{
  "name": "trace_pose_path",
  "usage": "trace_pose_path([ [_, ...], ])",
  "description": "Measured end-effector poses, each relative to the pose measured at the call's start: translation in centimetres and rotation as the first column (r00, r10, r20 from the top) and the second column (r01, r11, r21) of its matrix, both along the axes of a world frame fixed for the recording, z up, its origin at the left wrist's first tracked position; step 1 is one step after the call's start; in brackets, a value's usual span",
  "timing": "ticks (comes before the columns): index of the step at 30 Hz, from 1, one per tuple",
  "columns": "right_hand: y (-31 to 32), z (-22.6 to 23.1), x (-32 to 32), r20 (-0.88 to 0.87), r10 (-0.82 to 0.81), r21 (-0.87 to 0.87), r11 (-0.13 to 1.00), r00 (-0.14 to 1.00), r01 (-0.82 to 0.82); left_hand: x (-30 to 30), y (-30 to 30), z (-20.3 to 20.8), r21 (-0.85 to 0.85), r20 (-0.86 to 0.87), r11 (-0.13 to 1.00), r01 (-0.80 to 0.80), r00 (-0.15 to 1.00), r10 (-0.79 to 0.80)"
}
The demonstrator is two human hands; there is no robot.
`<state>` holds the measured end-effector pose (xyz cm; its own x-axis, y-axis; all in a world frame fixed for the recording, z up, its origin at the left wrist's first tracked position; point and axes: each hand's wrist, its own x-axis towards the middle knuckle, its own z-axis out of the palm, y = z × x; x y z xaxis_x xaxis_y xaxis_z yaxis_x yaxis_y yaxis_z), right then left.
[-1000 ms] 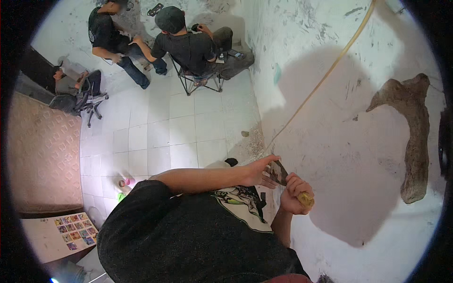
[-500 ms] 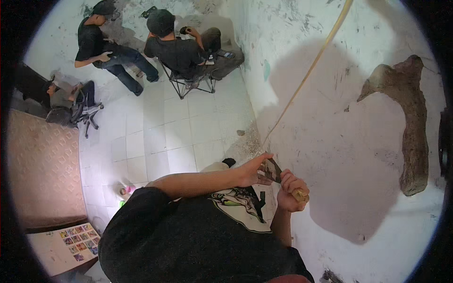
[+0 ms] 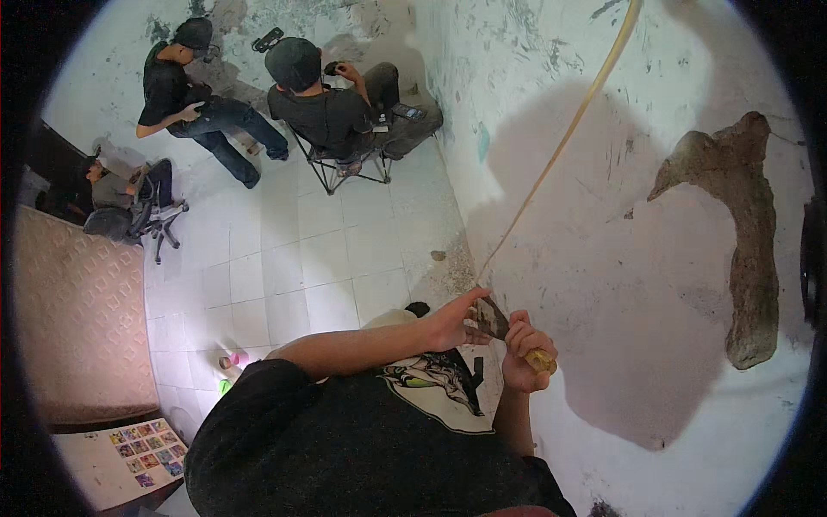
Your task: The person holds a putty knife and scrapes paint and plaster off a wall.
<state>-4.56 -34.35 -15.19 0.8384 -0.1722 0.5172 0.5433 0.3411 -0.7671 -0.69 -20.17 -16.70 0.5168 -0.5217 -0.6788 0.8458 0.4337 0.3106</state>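
My right hand (image 3: 527, 353) is wrapped round the yellow handle (image 3: 542, 361) of a small trowel, whose end pokes out of my fist. The trowel's dark, dirty blade (image 3: 493, 319) points toward my left hand (image 3: 452, 322). Thumb and fingers of that left hand sit on either side of the blade; exactly where they touch is partly hidden. Both hands are in front of my chest, close to a pale wall (image 3: 594, 284). A brown, rough bare patch (image 3: 754, 250) with a curved top marks the wall to the right.
A pale hose or cable (image 3: 573, 121) runs down the wall toward my hands. Beyond, people sit on a folding chair (image 3: 340, 165) and an office chair (image 3: 159, 220); another person (image 3: 198, 112) leans at the far wall. A mattress (image 3: 82, 319) and a picture-covered board (image 3: 121, 457) stand left.
The view has tilted slightly, so the room appears a little lower. My hands have shifted slightly left, both still at the trowel.
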Motion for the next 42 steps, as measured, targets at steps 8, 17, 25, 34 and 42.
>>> trace_pose_path([
  [8, 0.7, 0.5, 0.8, -0.044, 0.025, 0.013, 1.000, 0.999, -0.024, 0.8, 0.7, -0.5, -0.028, 0.011, 1.000, 0.005, 1.000, -0.005],
  [17, 0.5, -0.3, 1.8, -0.037, 0.040, 0.031, 0.999, 0.999, -0.039, 1.5, 0.5, -0.8, 0.007, -0.037, 1.000, -0.018, 0.999, 0.018],
  [25, 0.6, -0.3, 2.6, -0.048, 0.056, 0.016, 0.998, 0.997, -0.055, 2.1, 0.7, -1.0, 0.019, -0.025, 0.999, -0.036, 0.999, 0.036],
  [34, 0.4, -0.3, 3.4, -0.054, 0.047, 0.029, 0.999, 0.997, -0.046, 2.9, 0.6, -1.2, -0.005, -0.046, 1.000, -0.022, 0.999, 0.022],
  [42, -0.1, -0.1, 3.7, -0.068, 0.026, -0.036, 0.999, 0.997, -0.029, 3.6, 0.9, -0.9, 0.014, 0.006, 0.996, 0.091, 0.996, -0.091],
])
